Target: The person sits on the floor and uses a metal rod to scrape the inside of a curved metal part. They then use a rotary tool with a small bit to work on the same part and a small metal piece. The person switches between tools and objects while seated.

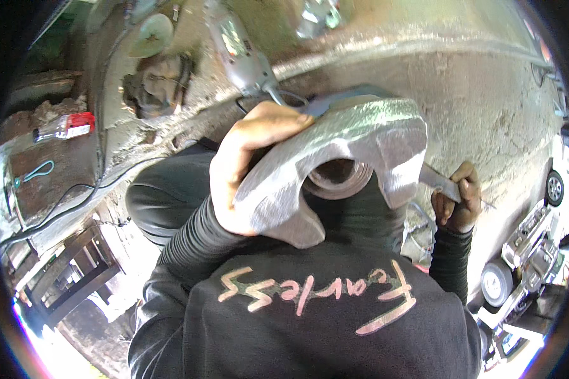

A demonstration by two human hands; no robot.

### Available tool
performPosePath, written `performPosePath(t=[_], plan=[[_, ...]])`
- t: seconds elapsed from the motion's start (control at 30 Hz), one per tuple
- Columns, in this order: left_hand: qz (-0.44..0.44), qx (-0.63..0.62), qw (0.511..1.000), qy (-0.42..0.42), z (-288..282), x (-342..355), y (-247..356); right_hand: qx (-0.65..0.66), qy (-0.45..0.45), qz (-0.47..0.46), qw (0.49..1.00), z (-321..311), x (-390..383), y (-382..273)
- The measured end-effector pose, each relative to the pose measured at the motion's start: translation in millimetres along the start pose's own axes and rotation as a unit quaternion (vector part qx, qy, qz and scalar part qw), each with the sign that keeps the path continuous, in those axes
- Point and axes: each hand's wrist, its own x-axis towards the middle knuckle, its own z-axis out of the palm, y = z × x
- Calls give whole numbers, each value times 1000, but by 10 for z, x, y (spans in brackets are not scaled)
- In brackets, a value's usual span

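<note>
My left hand (243,170) grips the left side of a heavy silver-grey metal casting (379,136), shaped like a brake caliper with a round bore in its middle, held up above my lap. My right hand (456,196), right of the casting, is closed round a flat grey metal bar (439,183), whose far end is hidden behind the casting. A grey electric power tool (240,54) lies beyond my left hand on the concrete, with a cord at its side.
A clear bottle with red top (63,126), a blue loop (35,170) and black cables (98,165) lie at left, near a dark metal frame (73,271). A pale disc (148,35) lies above. Small wheels (496,284) and metal parts (528,243) stand at right.
</note>
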Motion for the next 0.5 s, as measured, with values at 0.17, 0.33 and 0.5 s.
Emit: performPosePath(t=[0.17, 0.33, 0.5], plan=[[78, 18, 993, 90, -258, 104, 444, 9, -52, 6, 999, 308, 234, 25], [166, 101, 958, 210, -585, 69, 722, -49, -105, 3, 993, 764, 508, 63], [180, 122, 927, 306, -916, -156, 898, -71, -142, 26, 987, 1190, 689, 117]])
